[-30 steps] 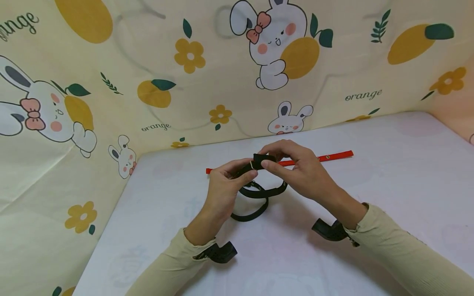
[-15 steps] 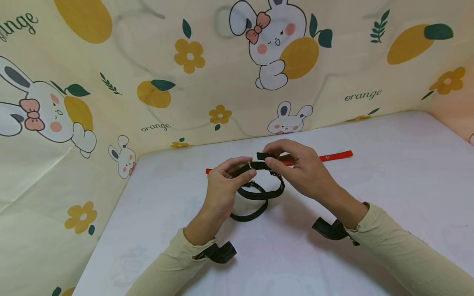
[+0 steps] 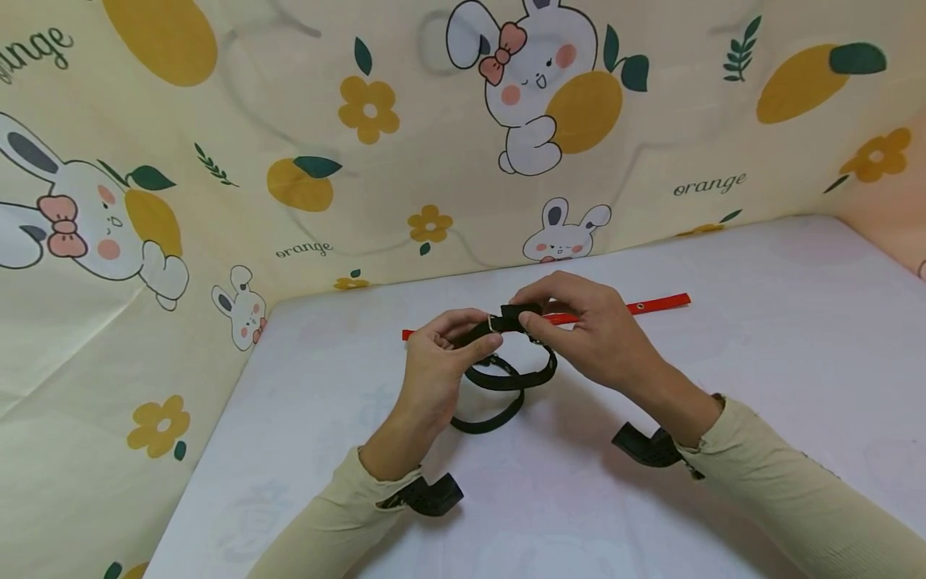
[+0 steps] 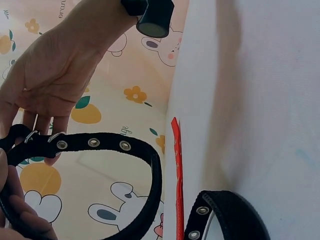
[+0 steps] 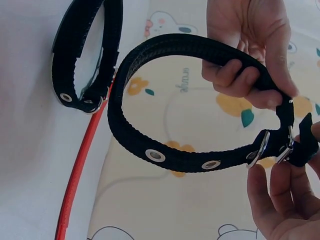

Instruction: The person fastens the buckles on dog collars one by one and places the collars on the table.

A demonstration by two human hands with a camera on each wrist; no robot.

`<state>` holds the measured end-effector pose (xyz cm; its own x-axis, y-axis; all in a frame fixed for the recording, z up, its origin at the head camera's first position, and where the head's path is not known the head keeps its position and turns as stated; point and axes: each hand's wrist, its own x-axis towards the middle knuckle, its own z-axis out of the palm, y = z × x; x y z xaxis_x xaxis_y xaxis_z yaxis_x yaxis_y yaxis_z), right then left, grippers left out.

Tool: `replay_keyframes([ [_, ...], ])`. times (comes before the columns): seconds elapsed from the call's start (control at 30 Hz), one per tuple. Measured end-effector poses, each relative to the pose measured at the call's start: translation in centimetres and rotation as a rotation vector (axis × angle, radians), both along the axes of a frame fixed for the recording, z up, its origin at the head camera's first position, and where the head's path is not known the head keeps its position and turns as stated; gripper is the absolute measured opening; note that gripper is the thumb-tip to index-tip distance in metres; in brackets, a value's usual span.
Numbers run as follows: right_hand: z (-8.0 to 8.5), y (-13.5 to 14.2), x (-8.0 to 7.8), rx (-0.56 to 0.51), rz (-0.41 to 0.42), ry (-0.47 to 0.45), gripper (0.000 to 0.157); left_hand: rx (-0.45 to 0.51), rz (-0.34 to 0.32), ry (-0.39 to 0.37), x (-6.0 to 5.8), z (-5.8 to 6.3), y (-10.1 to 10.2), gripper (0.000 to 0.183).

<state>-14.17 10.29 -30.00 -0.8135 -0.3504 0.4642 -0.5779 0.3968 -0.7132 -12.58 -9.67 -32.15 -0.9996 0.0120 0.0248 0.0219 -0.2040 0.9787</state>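
A black dog collar, bent into a loop with metal eyelets, is held up over the table. My left hand grips its band left of the metal buckle, fingers curled round it in the right wrist view. At the buckle, my right hand pinches the collar's short black end between thumb and fingers. A metal D-ring hangs beside the buckle. Below the held loop, a second black collar with eyelets stands looped on the table.
Behind the hands, a red collar strap with eyelets lies stretched out on the white table. A patterned cloth wall rises at the table's back and left. Each wrist carries a black camera.
My right hand has shifted slightly right, and the buckle is more exposed. The pinched end lifted off the band half a second ago and now sits lower against it. The left hand stays nearly still.
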Motion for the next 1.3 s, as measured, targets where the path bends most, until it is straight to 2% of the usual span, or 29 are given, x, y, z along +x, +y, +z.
replay_keyframes([
  [0.5, -0.15, 0.03, -0.22, 0.002, 0.035, 0.034, 0.015, -0.004, 0.01, 0.014, 0.06, -0.04, -0.11, 0.024],
  [0.8, -0.45, -0.09, -0.22, 0.012, 0.03, 0.018, 0.016, -0.004, 0.006, 0.021, 0.1, -0.13, -0.12, 0.025],
  [1.3, -0.44, -0.04, -0.23, 0.063, 0.017, 0.049, 0.016, -0.013, -0.003, 0.032, -0.06, -0.32, -0.07, 0.025],
])
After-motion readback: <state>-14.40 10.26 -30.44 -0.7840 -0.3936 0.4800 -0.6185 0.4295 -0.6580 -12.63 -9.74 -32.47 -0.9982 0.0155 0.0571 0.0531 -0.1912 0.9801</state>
